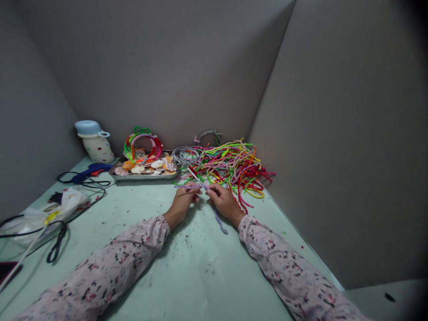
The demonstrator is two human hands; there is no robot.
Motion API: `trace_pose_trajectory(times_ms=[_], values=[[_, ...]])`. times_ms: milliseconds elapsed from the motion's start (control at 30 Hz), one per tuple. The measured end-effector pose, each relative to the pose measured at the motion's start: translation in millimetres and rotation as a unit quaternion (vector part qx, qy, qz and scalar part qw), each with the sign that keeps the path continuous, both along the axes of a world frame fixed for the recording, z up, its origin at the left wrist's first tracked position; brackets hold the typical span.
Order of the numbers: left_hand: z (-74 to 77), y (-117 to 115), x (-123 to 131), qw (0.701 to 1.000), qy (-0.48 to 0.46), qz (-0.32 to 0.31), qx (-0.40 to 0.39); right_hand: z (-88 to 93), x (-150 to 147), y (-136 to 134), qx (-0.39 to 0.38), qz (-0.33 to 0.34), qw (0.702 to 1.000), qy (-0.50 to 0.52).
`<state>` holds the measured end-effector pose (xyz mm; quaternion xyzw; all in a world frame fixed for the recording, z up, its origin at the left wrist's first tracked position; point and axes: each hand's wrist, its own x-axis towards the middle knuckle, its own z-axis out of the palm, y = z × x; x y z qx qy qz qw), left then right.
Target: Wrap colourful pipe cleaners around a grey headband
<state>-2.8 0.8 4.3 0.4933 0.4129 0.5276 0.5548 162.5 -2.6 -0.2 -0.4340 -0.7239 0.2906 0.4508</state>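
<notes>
My left hand and my right hand meet over the middle of the table, fingertips pinched. Between them runs a strand of light purple yarn. One end sticks out to the left past my left fingers, and the other hangs below my right hand onto the tabletop. Just beyond my fingers is a slim red and white thing; its kind is unclear. A big heap of multicoloured yarn strands lies behind my right hand. Beside it sits a coil of grey cord.
At the back left, a metal tray holds shells, with yarn-wrapped rings standing on them. A blue-lidded bottle stands by the wall. Black cables and a plastic bag lie along the left. Grey walls enclose the table.
</notes>
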Motion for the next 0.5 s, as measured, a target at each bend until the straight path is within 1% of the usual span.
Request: trace_pose_trajectory(times_ms=[133, 200, 367, 500], values=[[-0.2, 0.4, -3.9, 0.998, -0.037, -0.052, 0.005, -0.2, 0.4, 0.4, 0.016, 0.0, 1.0, -0.013], [0.5, 0.8, -4.2, 0.996, -0.051, -0.068, -0.004, -0.4, 0.6, 0.6, 0.033, -0.006, 0.999, -0.021], [1.6, 2.4, -2.6, 0.998, -0.022, -0.059, -0.029, 0.9, 0.4, -0.6, 0.062, -0.004, 0.997, -0.04], [-1.4, 5.0, -3.1, 0.997, 0.008, -0.069, -0.022, 1.7, -0.2, -1.2, 0.066, -0.01, 0.997, -0.044]])
